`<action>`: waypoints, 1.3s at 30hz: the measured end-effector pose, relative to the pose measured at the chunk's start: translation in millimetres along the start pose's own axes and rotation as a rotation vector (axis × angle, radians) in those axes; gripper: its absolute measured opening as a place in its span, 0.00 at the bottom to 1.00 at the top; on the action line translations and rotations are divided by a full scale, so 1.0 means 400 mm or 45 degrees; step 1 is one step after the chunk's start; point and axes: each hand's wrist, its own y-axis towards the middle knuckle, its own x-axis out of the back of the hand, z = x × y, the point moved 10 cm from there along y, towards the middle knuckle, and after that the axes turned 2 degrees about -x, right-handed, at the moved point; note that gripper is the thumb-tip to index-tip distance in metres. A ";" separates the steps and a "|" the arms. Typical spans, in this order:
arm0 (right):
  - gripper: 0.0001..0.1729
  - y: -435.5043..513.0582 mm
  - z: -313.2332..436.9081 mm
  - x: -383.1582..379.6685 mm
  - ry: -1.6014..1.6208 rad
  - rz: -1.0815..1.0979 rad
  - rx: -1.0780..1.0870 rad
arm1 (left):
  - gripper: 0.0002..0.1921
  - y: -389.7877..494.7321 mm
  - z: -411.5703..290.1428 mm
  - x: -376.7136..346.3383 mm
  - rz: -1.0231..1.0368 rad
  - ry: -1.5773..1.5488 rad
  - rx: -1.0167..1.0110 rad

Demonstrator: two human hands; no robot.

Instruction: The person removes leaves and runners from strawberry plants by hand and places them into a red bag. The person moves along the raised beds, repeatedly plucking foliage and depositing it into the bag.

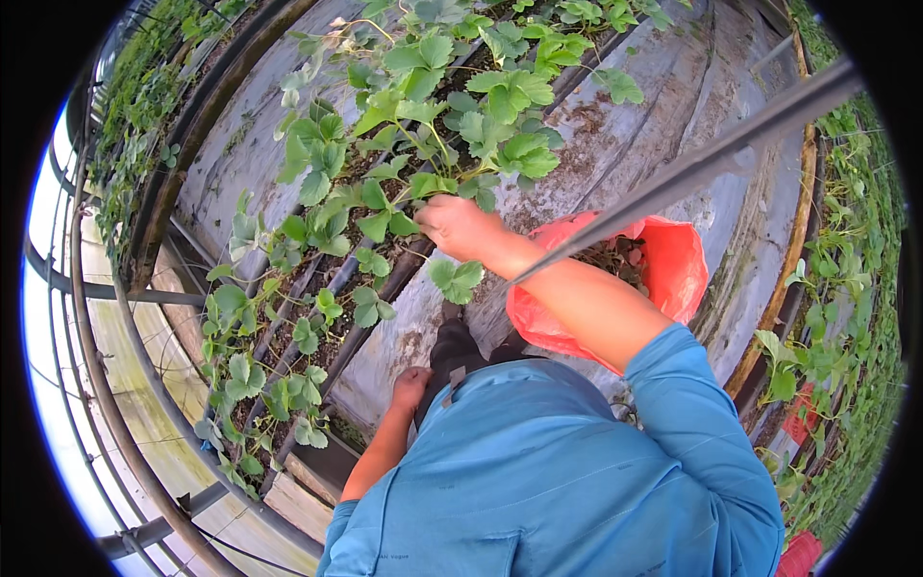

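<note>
My right hand (461, 227) reaches into a leafy strawberry plant (440, 151) in the raised row. Its fingers are curled in at the base of the stems; leaves hide the tips, and I cannot see whether they pinch a stem. My left hand (412, 386) hangs low beside my dark trousers (456, 342), fingers curled and partly out of sight. Below my right forearm an open red plastic bag (678, 263) holds dry brown leaves (611, 261). The forearm crosses over part of the bag.
Dark irrigation pipes (342, 274) run along the planted row. Grey plastic sheeting (649, 137) covers the ground on both sides. A blurred grey bar or line (692, 166) slants above the bag. More plant rows (865, 288) stand right; metal frame pipes (79, 288) curve at left.
</note>
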 end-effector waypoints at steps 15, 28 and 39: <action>0.18 -0.343 -0.157 0.275 0.007 0.320 -0.685 | 0.16 0.027 0.031 0.046 0.149 0.211 0.052; 0.15 -0.094 -0.262 0.186 -0.454 -0.222 -0.551 | 0.14 0.038 -0.228 -0.044 0.202 0.000 0.066; 0.11 -0.156 -0.188 0.053 -0.275 0.692 -0.169 | 0.15 -0.057 0.098 0.066 0.177 0.266 0.051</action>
